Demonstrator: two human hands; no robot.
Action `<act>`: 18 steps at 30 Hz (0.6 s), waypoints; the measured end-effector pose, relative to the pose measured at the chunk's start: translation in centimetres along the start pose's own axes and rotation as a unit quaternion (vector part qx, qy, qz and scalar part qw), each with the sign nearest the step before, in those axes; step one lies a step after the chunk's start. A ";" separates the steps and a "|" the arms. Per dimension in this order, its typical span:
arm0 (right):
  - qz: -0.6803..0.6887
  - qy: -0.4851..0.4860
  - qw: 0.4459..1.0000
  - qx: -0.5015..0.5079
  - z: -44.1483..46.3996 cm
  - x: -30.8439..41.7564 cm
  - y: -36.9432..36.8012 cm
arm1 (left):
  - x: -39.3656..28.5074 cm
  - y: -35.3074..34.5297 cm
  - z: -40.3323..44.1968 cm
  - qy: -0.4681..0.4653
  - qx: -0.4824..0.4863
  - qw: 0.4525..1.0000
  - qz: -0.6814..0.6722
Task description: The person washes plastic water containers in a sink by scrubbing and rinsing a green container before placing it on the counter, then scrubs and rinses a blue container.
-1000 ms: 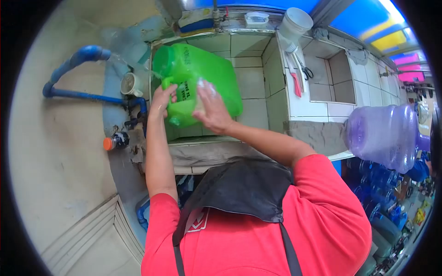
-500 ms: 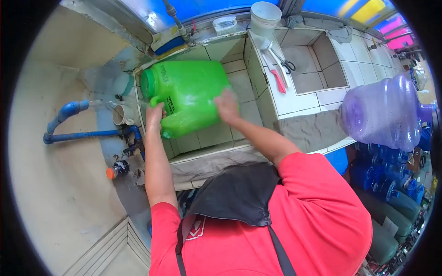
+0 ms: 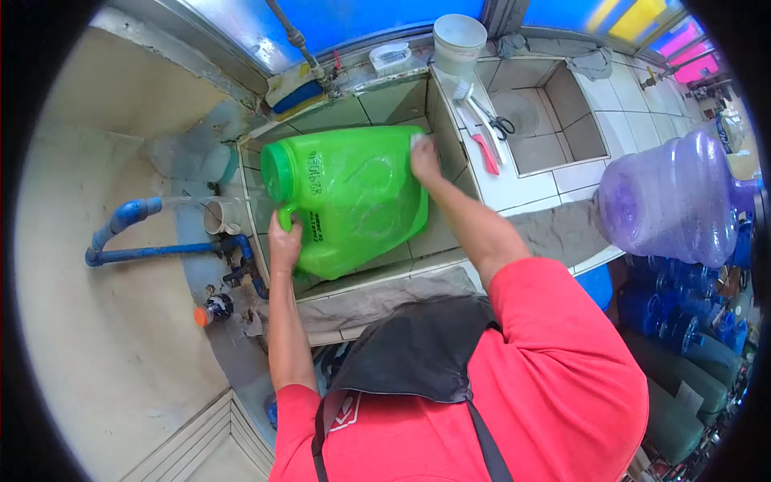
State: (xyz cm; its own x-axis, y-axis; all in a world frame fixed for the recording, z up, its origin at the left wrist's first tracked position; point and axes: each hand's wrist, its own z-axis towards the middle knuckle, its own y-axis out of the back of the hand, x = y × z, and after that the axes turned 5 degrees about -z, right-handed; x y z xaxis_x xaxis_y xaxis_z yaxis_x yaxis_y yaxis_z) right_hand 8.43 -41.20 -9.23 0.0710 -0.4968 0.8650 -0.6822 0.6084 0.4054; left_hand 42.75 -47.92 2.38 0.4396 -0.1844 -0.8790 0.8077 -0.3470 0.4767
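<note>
A green plastic jug point(image 3: 353, 193) lies on its side in the tiled basin point(image 3: 393, 104), its capped end toward the left. My left hand point(image 3: 285, 237) is closed around the jug's small handle near the cap. At the jug's far right end, my right hand point(image 3: 424, 158) presses something whitish against the surface; its fingers are partly hidden and I cannot make the thing out. Wet streaks or suds show on the jug's side. Water runs from the blue pipe point(image 3: 136, 212) toward the cap end.
A white mug point(image 3: 221, 217) stands beside the pipe. Right of the basin are a brush point(image 3: 479, 108), a pink-red tool point(image 3: 485, 154), scissors point(image 3: 503, 125) and a white bucket point(image 3: 459, 44). A purple bottle point(image 3: 671, 199) lies at the right edge of the counter.
The jug has turned and now sits lower in view. My right hand has moved from the jug's middle to its far right end. My left hand keeps hold of the handle.
</note>
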 end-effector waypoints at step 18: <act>0.418 -0.336 0.841 0.075 0.3 -1.5 2.9 | 1.5 0.6 -1.7 -0.035 -0.037 0.998 0.036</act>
State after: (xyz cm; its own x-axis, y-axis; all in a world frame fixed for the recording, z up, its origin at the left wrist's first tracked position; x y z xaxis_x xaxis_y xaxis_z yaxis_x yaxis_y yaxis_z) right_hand 6.15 -38.89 -9.45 -0.8717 -0.2035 0.4457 -0.3775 0.8590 -0.3460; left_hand 44.60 -46.85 1.34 0.4716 -0.2719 -0.8388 0.8027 -0.2614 0.5360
